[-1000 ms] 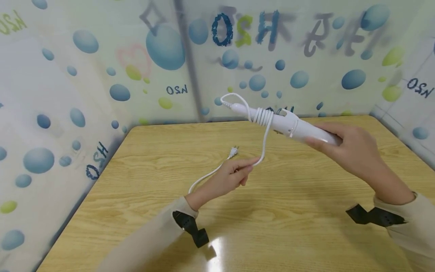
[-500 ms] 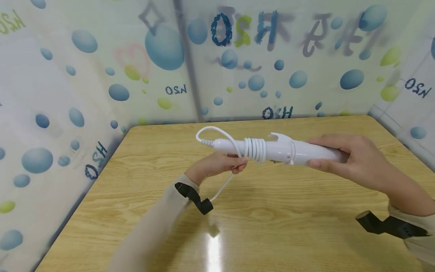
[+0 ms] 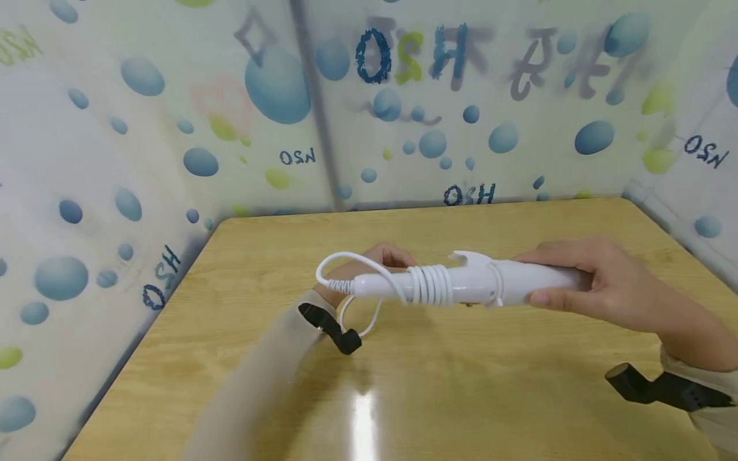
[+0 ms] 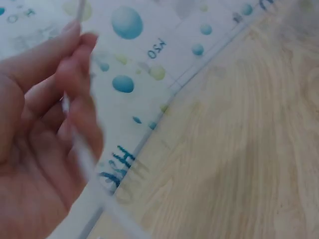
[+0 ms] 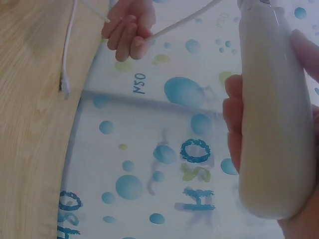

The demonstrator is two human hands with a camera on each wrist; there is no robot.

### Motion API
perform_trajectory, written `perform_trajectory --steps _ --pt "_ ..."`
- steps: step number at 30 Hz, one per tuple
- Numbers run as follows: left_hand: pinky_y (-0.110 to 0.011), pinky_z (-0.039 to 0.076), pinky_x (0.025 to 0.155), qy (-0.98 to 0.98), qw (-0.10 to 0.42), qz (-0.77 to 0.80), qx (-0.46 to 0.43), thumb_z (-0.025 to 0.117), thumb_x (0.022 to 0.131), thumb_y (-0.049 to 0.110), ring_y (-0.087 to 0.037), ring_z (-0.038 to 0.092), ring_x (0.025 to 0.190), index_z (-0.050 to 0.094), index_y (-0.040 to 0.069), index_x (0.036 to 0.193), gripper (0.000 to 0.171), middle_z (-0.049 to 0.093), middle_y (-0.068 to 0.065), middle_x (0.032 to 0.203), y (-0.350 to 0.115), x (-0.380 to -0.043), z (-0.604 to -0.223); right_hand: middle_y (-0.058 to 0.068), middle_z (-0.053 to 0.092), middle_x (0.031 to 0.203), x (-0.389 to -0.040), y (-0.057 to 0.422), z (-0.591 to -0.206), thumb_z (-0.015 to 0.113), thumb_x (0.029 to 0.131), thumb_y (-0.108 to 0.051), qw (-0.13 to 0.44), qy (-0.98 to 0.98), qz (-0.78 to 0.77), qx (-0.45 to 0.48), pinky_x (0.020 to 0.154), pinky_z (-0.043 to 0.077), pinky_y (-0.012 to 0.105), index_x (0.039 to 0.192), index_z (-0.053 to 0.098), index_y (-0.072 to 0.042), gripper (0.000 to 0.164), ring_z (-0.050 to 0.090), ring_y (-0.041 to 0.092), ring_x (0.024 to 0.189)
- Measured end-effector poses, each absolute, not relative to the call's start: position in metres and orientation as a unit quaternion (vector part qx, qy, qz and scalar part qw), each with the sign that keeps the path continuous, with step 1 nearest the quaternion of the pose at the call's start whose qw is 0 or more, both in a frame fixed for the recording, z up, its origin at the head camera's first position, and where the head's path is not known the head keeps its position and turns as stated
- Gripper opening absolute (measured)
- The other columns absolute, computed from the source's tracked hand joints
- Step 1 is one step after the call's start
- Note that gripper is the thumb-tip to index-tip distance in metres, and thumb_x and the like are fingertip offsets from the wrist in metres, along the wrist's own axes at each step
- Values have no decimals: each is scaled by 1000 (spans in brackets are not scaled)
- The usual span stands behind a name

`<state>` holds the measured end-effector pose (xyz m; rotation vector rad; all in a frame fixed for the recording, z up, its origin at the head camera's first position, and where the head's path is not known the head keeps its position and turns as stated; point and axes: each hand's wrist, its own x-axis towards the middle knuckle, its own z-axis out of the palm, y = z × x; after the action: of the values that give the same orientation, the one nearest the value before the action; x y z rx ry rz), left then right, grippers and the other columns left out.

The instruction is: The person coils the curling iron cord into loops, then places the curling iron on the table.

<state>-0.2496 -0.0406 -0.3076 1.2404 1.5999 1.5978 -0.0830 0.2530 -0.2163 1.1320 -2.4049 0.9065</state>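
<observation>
My right hand [image 3: 611,288] grips the thick rounded end of a white curling iron [image 3: 536,282], held level above the table. White cord [image 3: 431,285] is wound in several turns round its narrower part, and a loop leaves the tip at the left. Behind that tip, partly hidden, is my left hand [image 3: 389,256]. In the left wrist view its curled fingers [image 4: 79,84] pinch the cord, which runs down past the palm. The right wrist view has the iron's smooth body [image 5: 274,114] large, with the plug [image 5: 65,85] on the loose cord end over the tabletop.
A wooden table [image 3: 490,384] spreads beneath both hands. Walls [image 3: 357,141] with blue and green bubble prints and lettering stand behind it and at both sides. Each wrist wears a black camera strap [image 3: 328,326].
The curling iron has come down and turned from slanted to level, shifting left. My left hand has moved up behind its corded end, carrying the cord round.
</observation>
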Motion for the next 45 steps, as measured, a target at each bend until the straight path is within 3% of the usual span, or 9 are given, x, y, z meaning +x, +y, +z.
perform_trajectory --steps 3,9,15,22,26,28,34,38,45 --pt "-24 47 62 651 285 576 404 60 90 12 -11 58 73 69 1 99 17 67 -3 86 -27 -241 -305 -8 59 88 -80 250 -220 75 72 0 158 -845 317 400 47 38 14 113 63 -11 44 49 4 60" --pt "-28 45 63 700 273 520 405 53 94 13 -17 55 72 63 -1 113 26 65 -8 87 -21 -245 -296 -8 59 88 -73 251 -222 73 71 3 136 -858 326 372 46 38 15 112 64 -14 46 50 5 60" --pt "-27 37 49 755 225 467 401 63 88 23 -14 43 50 70 4 82 21 57 -15 66 -40 -261 -297 -7 61 91 -68 254 -223 74 71 2 129 -868 313 363 45 39 15 112 65 -14 45 51 5 61" --pt "-45 47 66 742 223 414 477 52 94 10 -38 54 73 68 -1 98 20 61 -14 80 -61 -273 -301 -8 63 98 -66 257 -225 79 70 -13 110 -904 242 334 46 39 18 108 67 -20 40 50 1 67" --pt "-25 38 50 777 163 412 447 59 91 14 -18 46 54 70 2 90 17 60 -8 69 -61 -272 -296 -13 62 97 -68 258 -229 79 70 -20 99 -908 210 348 49 38 19 109 67 -25 41 49 -2 67" --pt "-23 31 47 790 137 410 434 60 90 16 -12 40 50 70 4 86 16 58 -5 64 -59 -269 -291 -14 62 97 -69 257 -231 79 71 -22 91 -906 204 359 50 38 19 109 66 -25 41 48 -3 68" --pt "-26 34 50 790 78 412 447 58 91 14 -17 47 56 68 6 86 14 57 -6 69 -57 -256 -265 -16 61 93 -76 249 -238 71 79 -34 27 -920 182 345 54 40 21 109 67 -23 32 48 -3 69" --pt "-27 35 50 776 63 435 453 59 90 11 -19 45 54 68 4 87 12 55 -6 68 -62 -243 -243 -15 61 92 -85 245 -241 64 81 -50 -9 -942 128 309 56 42 24 107 68 -21 39 50 -2 69" --pt "-28 33 49 751 43 437 492 61 89 12 -20 42 51 66 6 82 11 51 -2 60 -59 -215 -209 -3 65 95 -110 247 -239 62 81 -51 -18 -963 91 254 57 43 31 108 68 -12 47 55 8 73"
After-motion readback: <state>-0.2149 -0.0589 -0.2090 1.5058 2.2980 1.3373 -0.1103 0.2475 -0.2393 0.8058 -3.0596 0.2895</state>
